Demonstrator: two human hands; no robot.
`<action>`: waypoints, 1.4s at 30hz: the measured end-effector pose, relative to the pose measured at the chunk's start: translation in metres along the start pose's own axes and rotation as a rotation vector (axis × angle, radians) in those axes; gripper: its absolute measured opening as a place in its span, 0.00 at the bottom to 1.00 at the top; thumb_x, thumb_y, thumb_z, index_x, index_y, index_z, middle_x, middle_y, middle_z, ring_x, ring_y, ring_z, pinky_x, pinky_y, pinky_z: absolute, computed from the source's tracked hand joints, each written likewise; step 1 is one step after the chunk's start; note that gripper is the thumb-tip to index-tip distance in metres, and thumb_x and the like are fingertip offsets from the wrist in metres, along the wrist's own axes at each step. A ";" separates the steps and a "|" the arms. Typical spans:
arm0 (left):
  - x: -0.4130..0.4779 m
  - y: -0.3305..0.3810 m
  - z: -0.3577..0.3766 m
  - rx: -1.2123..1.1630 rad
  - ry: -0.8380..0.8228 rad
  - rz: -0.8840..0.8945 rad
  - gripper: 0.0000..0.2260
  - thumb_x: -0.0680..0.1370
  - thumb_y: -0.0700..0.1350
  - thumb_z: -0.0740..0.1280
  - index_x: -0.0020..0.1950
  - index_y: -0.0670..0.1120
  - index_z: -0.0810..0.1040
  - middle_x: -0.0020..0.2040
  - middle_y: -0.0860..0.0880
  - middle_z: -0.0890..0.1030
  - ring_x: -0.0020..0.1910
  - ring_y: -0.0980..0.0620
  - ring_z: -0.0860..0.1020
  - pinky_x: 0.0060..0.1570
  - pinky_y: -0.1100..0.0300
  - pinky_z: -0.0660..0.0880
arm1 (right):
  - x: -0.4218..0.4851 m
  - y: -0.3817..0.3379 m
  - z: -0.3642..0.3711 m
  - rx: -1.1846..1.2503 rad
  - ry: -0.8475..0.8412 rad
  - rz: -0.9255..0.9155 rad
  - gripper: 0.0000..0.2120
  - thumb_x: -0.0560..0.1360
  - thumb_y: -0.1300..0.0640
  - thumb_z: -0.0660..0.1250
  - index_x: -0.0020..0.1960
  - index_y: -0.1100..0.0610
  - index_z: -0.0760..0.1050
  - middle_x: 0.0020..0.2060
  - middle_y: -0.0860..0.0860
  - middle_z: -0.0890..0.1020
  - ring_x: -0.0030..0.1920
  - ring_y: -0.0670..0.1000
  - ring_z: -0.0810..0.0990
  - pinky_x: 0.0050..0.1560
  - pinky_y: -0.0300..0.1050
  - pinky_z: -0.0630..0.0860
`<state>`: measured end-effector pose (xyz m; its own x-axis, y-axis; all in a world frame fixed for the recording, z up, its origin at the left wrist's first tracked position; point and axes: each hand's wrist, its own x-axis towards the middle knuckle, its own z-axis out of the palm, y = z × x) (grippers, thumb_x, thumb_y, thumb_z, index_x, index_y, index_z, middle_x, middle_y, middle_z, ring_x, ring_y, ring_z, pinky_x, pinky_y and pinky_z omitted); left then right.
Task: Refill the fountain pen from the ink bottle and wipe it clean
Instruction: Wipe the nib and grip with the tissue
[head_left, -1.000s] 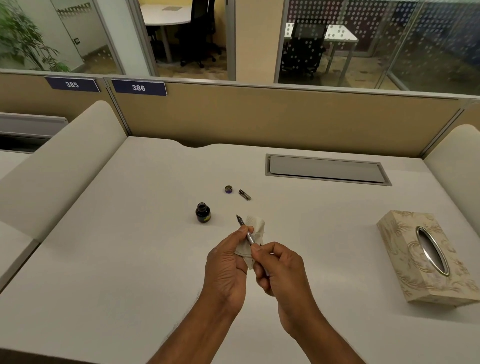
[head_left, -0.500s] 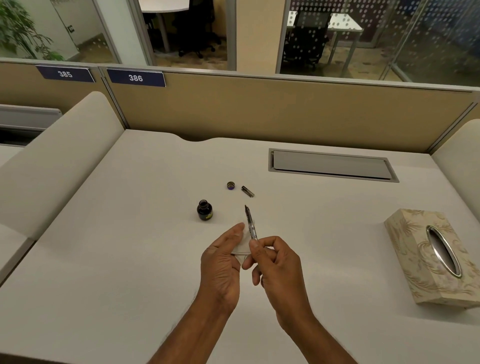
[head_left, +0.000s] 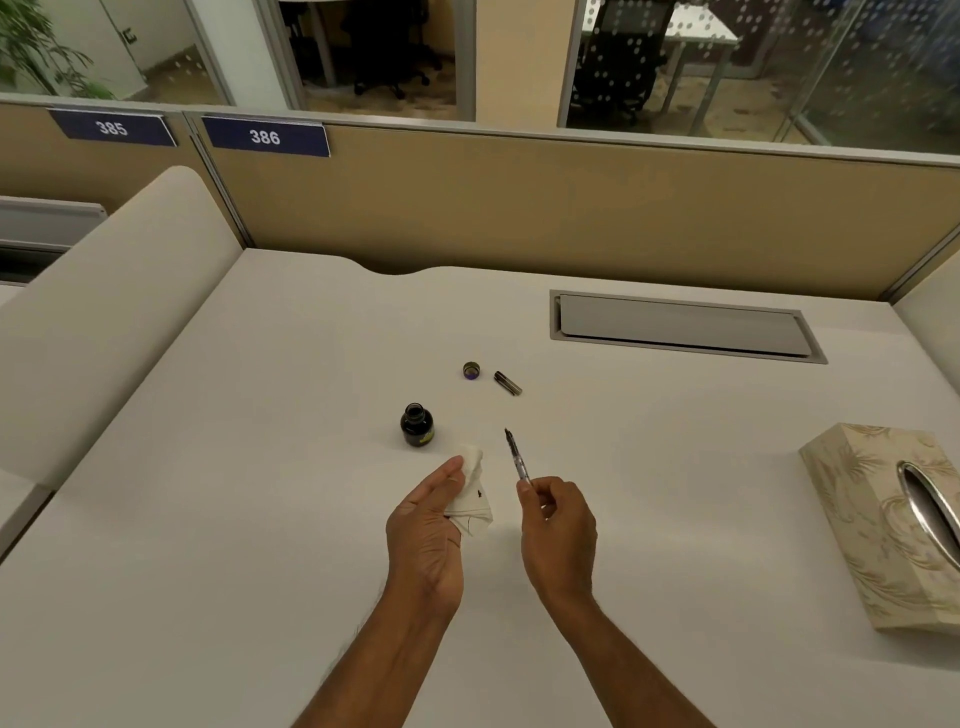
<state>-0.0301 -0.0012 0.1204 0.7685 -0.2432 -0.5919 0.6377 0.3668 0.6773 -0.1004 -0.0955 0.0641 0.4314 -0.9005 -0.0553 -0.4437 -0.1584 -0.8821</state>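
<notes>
Centrally, the right hand (head_left: 558, 525) pinches a slim clear fountain pen (head_left: 517, 457) nib-up, the left hand (head_left: 426, 525) holds crumpled white tissue (head_left: 474, 493); a careless sweep could topple the uncapped dark ink bottle (head_left: 416, 425).

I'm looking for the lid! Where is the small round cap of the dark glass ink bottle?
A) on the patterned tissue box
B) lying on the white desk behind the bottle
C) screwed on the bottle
B: the small round cap lies on the white desk behind the open dark glass ink bottle, beside a short dark pen part.

Uncapped pen (head_left: 517, 455) tilted nib-up, open ink bottle (head_left: 416, 425) left
</notes>
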 end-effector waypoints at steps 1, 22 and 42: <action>0.003 -0.001 -0.002 -0.003 0.004 -0.003 0.09 0.75 0.31 0.70 0.52 0.41 0.86 0.48 0.49 0.89 0.51 0.53 0.85 0.58 0.58 0.77 | 0.004 0.005 0.006 -0.025 0.012 -0.004 0.06 0.78 0.54 0.70 0.42 0.51 0.78 0.39 0.46 0.79 0.40 0.49 0.78 0.42 0.52 0.78; 0.035 -0.008 -0.014 0.075 -0.015 -0.065 0.12 0.74 0.30 0.71 0.53 0.43 0.86 0.57 0.44 0.86 0.58 0.46 0.83 0.65 0.53 0.75 | 0.026 0.057 0.051 -0.454 0.112 -0.209 0.06 0.75 0.58 0.72 0.40 0.55 0.76 0.35 0.50 0.77 0.37 0.54 0.74 0.37 0.50 0.73; 0.039 -0.008 -0.017 0.086 -0.046 -0.051 0.12 0.76 0.30 0.70 0.52 0.44 0.86 0.50 0.52 0.88 0.53 0.55 0.84 0.54 0.61 0.76 | 0.028 0.064 0.055 -0.479 0.080 -0.200 0.07 0.74 0.56 0.72 0.41 0.54 0.74 0.36 0.50 0.77 0.37 0.55 0.75 0.40 0.52 0.73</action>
<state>-0.0062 0.0021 0.0849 0.7352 -0.3009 -0.6074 0.6768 0.2749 0.6829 -0.0736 -0.1082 -0.0191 0.4915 -0.8587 0.1451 -0.6763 -0.4814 -0.5576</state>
